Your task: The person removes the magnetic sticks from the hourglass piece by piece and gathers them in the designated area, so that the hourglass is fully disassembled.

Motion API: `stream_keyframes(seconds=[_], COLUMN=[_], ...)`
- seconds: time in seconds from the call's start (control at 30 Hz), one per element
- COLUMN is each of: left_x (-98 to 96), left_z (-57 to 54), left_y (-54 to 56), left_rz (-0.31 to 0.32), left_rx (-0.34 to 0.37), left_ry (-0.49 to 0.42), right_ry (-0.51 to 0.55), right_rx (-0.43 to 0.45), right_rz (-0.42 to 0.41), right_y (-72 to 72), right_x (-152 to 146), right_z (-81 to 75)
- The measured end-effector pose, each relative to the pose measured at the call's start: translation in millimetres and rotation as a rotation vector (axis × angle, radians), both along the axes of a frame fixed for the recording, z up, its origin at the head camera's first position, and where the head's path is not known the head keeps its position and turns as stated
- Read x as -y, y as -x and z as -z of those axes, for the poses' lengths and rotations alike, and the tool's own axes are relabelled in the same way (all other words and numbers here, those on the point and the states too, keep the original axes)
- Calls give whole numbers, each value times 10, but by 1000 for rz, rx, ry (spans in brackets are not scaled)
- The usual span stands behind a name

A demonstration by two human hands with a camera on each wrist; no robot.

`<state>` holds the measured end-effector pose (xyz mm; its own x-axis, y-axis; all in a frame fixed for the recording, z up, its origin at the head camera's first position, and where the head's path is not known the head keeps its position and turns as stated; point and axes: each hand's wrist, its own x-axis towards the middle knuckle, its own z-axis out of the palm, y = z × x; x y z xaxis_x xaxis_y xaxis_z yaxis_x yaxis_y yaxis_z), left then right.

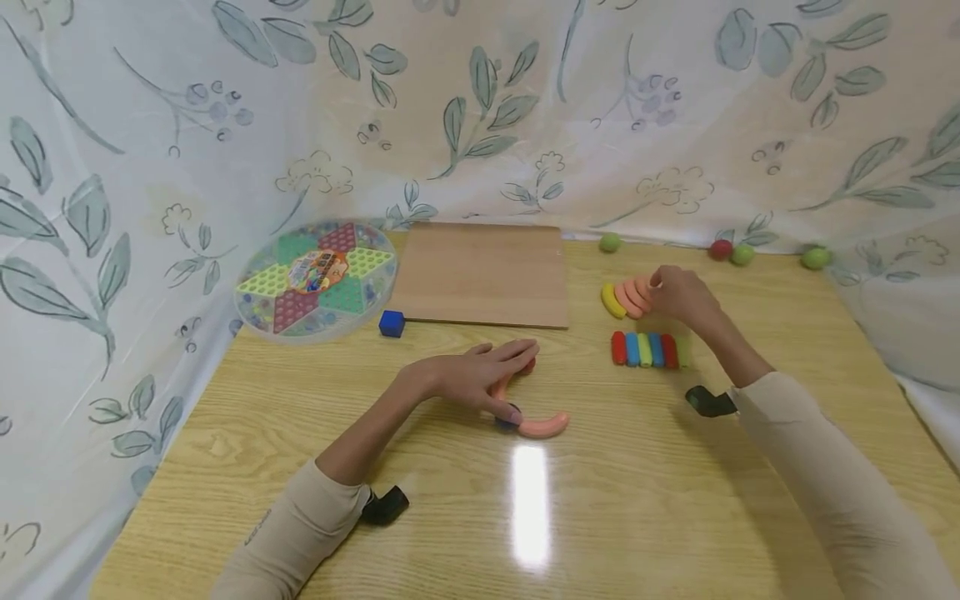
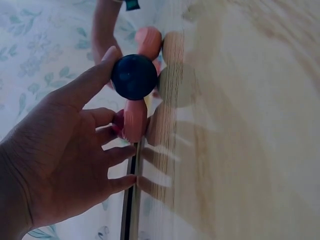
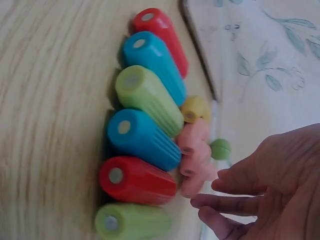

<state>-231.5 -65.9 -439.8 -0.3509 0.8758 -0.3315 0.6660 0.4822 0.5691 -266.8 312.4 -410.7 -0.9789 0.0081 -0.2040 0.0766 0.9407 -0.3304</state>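
My left hand [image 1: 480, 379] lies spread over a small joined figure, thumb on a dark blue ball [image 2: 134, 77] and the other fingers around a red ball [image 2: 119, 123] and a pink rod [image 2: 135, 121]. A curved pink rod [image 1: 544, 426] extends from the blue ball toward the right. At the far right, my right hand [image 1: 682, 296] pinches the end one of several curved pink rods [image 3: 192, 187] that lie side by side, next to a yellow curved rod [image 1: 612, 301]. Nearer me, a row of short red, blue and green rods [image 3: 145, 135] shows round silver ends.
A brown board [image 1: 483, 275] lies at the back middle. Left of it rests a round Chinese checkers set [image 1: 315, 279] under clear plastic, with a blue cube [image 1: 392, 323] close by. Green balls [image 1: 610, 242] and a red ball [image 1: 721, 249] sit along the back edge, near the floral cloth [image 1: 480, 117].
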Motion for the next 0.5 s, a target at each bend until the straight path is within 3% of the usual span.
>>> stream_keyframes(seconds=[0.23,0.37,0.5], left_x=[-32,-35,-28], left_z=[-22,-28,-32], left_y=[-10,-12,-15], left_rz=[7,11,11], left_rx=[-6,-17,-20], left_ry=[5,5,7], right_ry=[50,-3,-16], right_rx=[-98,-13,83], right_rz=[0,-17,-34], right_y=[-236,-448,-602], right_x=[-330,-536,-645], right_z=[-169,-259,-149])
